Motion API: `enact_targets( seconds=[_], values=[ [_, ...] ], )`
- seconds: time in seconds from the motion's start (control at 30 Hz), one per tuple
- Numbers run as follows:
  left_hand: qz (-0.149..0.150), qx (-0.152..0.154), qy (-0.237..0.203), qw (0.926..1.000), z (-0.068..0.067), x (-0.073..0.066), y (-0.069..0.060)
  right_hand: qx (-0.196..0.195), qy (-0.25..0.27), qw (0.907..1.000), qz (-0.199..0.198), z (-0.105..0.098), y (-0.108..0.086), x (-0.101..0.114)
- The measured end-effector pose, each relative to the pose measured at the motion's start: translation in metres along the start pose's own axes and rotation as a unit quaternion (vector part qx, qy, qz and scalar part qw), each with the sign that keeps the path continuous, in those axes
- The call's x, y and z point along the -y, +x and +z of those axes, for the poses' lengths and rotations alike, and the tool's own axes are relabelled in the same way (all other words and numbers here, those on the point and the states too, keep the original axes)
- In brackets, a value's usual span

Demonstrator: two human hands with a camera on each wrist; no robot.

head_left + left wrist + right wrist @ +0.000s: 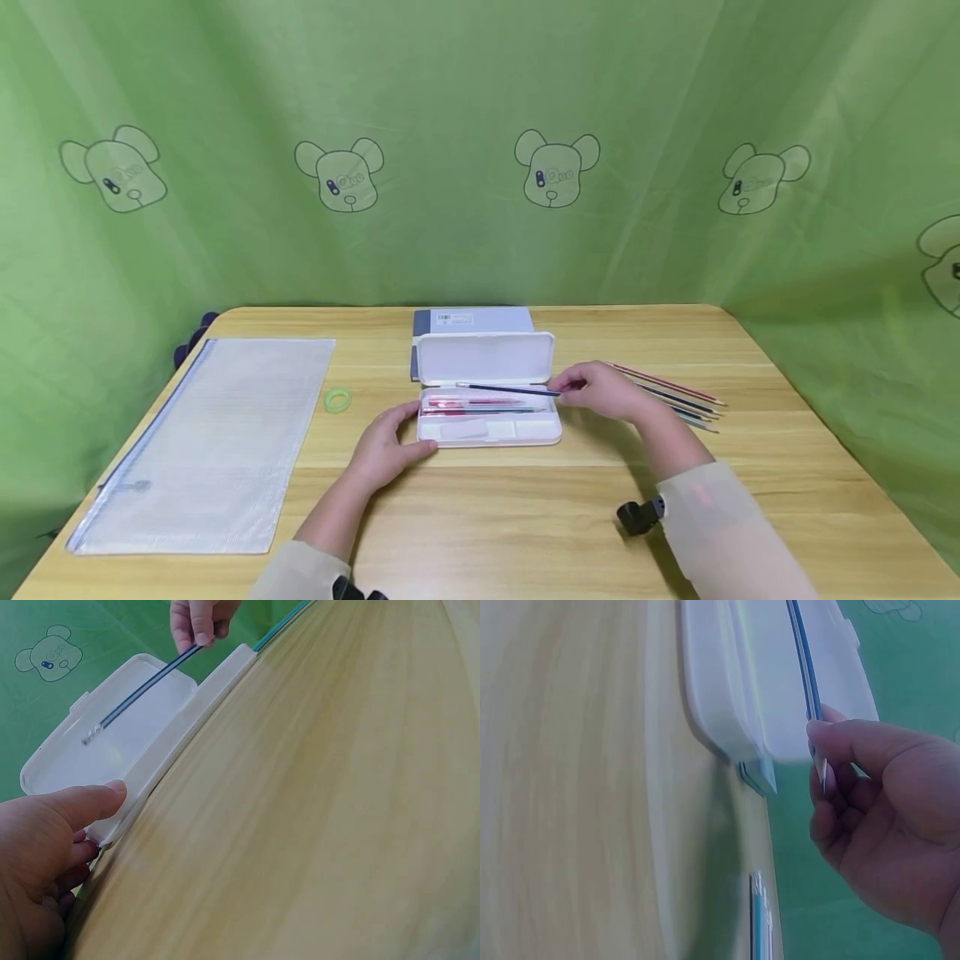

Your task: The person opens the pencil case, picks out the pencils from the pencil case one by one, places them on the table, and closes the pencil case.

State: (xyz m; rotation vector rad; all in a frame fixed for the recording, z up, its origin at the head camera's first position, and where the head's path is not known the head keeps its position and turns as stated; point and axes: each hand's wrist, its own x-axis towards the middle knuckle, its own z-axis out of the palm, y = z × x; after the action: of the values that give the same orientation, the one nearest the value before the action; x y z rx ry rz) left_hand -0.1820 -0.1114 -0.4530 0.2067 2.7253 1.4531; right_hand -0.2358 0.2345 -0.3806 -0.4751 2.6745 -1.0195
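Note:
A white pencil case point(540, 428) lies with its lid raised on the table. Inside are several red and dark pens or pencils point(480, 410) and a white eraser-like block point(463, 429). My left hand point(384, 447) grips the case's left end, its thumb at the front edge, as the left wrist view point(45, 855) also shows. With thumb and fingertips, my right hand point(602, 390) pinches a dark blue pencil point(510, 389) near its sharpened tip. That pencil point(804, 660) hangs over the case, its other end pointing left.
Several pencils point(678, 398) lie on the table point(510, 517) to the right. Behind the case is a blue-grey book or box point(480, 320). A green ring, perhaps tape point(337, 400), and a translucent zip pouch point(210, 442) lie to the left.

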Motion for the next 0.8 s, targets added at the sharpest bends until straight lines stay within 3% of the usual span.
enact_targets(
  seconds=[0.43, 0.8],
  values=[
    [-0.001, -0.001, 0.006, 1.0000, 0.000, 0.000, -0.001, -0.035, -0.006, 0.9994, 0.006, -0.027, -0.031, -0.025],
    [-0.002, 0.000, 0.006, 1.0000, 0.000, -0.003, -0.002, -0.059, -0.027, 0.9964, 0.054, -0.053, -0.069, -0.056]
  ],
)
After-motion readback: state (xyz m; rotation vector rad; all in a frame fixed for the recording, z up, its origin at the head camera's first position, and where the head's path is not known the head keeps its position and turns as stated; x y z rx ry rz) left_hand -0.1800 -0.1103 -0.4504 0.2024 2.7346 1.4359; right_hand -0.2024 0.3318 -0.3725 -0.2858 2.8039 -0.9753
